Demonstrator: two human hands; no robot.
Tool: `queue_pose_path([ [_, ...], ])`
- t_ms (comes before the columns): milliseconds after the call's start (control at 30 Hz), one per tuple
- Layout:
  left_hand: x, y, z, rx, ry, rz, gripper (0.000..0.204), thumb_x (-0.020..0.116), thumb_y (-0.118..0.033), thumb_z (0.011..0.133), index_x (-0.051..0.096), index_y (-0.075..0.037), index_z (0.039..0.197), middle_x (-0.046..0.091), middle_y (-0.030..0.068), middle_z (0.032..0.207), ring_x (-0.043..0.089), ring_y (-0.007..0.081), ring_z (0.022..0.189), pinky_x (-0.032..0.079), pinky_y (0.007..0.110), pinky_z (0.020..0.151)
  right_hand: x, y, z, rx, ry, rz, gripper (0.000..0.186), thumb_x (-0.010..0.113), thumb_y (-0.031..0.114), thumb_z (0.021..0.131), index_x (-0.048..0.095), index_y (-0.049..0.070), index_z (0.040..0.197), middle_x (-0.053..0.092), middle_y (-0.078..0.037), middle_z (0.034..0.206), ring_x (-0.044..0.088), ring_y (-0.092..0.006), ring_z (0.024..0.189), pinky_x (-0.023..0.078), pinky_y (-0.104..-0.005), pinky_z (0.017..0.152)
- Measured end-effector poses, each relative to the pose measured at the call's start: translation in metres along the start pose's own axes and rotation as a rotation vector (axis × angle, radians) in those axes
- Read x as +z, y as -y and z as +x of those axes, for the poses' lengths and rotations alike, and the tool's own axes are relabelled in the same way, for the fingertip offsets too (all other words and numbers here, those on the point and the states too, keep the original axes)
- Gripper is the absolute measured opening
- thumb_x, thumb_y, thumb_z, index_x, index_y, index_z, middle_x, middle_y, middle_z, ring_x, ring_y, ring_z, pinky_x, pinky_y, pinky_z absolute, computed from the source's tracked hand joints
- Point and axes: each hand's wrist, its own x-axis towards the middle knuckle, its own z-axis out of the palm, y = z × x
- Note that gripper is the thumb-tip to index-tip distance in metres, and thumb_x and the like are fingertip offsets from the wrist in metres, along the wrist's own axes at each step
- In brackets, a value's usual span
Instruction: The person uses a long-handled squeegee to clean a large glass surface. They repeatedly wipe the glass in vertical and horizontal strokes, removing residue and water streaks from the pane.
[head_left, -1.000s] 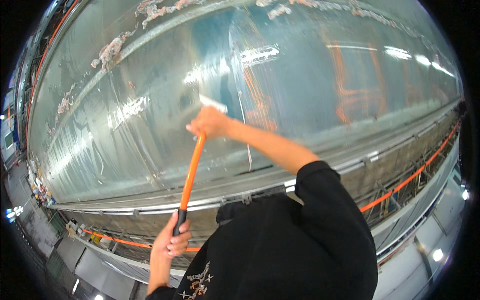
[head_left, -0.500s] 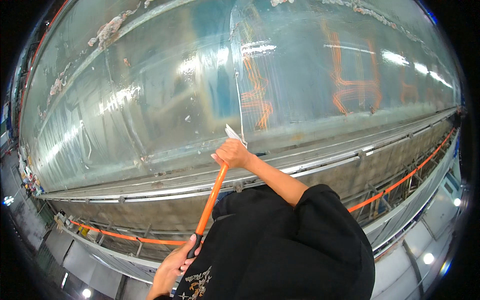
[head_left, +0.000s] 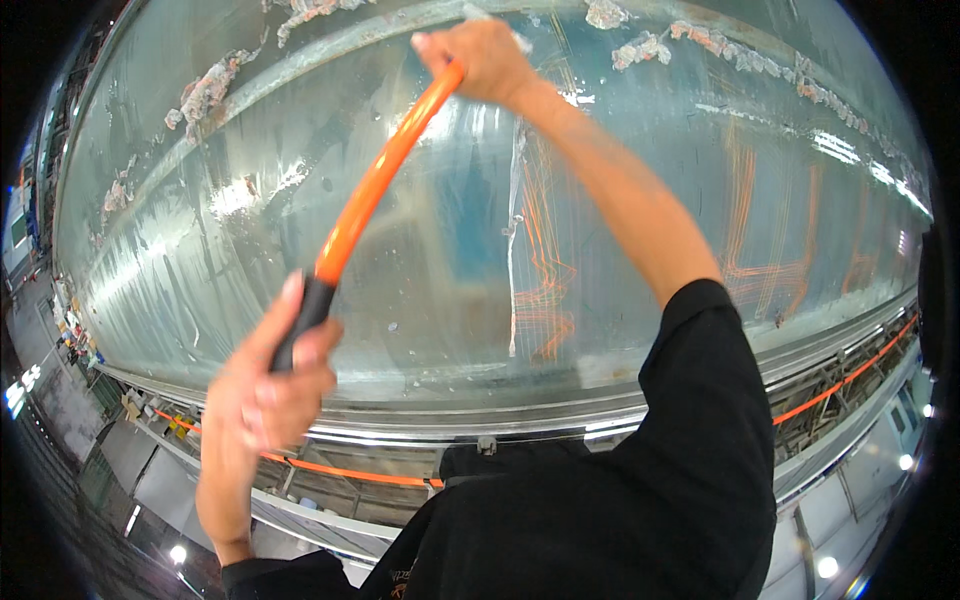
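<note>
My left hand [head_left: 268, 385] is closed round the black grip [head_left: 303, 325] at the lower end of a long-handled scraper [head_left: 385, 170] with an orange shaft. Higher up, my right hand [head_left: 482, 62] grips the shaft's far end. That hand mostly hides the scraper's head, and only pale bits show around it. Beneath the tool spreads a large, wet, glossy grey-green sheet [head_left: 400, 270]. A thin whitish strip [head_left: 513, 250] runs down it below my right hand, beside orange streaks [head_left: 545, 270].
Pinkish-grey clumps of residue [head_left: 210, 92] cling along the sheet's far part, with more clumps [head_left: 740, 52] at the far right. A metal rail [head_left: 390, 415] borders the sheet's near edge. Nearer to me runs an orange band [head_left: 350, 472] along a frame.
Both hands have moved away from me with the scraper. My right hand has gone from the sheet's near edge to its far part, and my left hand has risen leftward.
</note>
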Motion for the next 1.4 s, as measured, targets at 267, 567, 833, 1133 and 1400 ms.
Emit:
queue_pose_path([
  [267,-0.105,0.124,-0.023,0.031,-0.01,0.027,0.052,0.033,-0.06,0.102,0.045,-0.013,0.084,0.035,-0.0049,0.05,0.027,0.0035,0.03,0.024,0.021,0.023,0.008,0.13,-0.091,0.132,0.541,0.231,0.048,0.043,0.046,0.097,0.057,0.015,0.065,0.06,-0.014,0.064,0.059,-0.0396,0.063,0.044,-0.0508,0.058],
  [567,-0.282,0.339,-0.078,-0.095,-0.309,0.262,0.052,0.04,-0.063,0.1,0.048,-0.013,0.084,0.033,-0.0066,0.05,0.026,0.0033,0.031,0.023,0.02,0.027,-0.023,0.395,-0.33,0.047,0.384,0.311,0.042,0.063,0.029,0.09,0.047,0.012,0.055,0.051,-0.008,0.049,0.052,-0.031,0.045,0.039,-0.0442,0.048],
  [833,-0.249,0.331,-0.056,-0.093,-0.444,0.474,0.053,0.039,-0.064,0.1,0.046,-0.016,0.079,0.031,-0.008,0.05,0.024,0.0033,0.032,0.021,0.02,0.029,-0.036,0.355,-0.32,0.003,0.262,0.286,0.045,0.067,0.028,0.089,0.041,0.013,0.055,0.043,-0.005,0.045,0.045,-0.026,0.04,0.035,-0.038,0.045],
  [1133,-0.097,0.196,-0.045,-0.11,-0.384,0.218,0.056,0.034,-0.065,0.1,0.043,-0.013,0.08,0.032,-0.0053,0.048,0.024,0.003,0.031,0.022,0.022,0.026,-0.011,0.211,-0.184,0.0,0.073,0.216,0.044,0.068,0.019,0.086,0.039,0.012,0.054,0.04,-0.005,0.049,0.04,-0.0241,0.042,0.032,-0.0363,0.045],
  [1400,-0.01,0.032,0.031,0.054,-0.004,0.006,0.056,0.03,-0.062,0.102,0.044,-0.013,0.082,0.035,-0.0037,0.048,0.028,0.0043,0.03,0.025,0.023,0.024,-0.012,-0.003,-0.009,-0.036,0.077,0.053,0.045,0.051,0.037,0.098,0.055,0.012,0.061,0.057,-0.009,0.057,0.056,-0.0327,0.05,0.044,-0.0427,0.047],
])
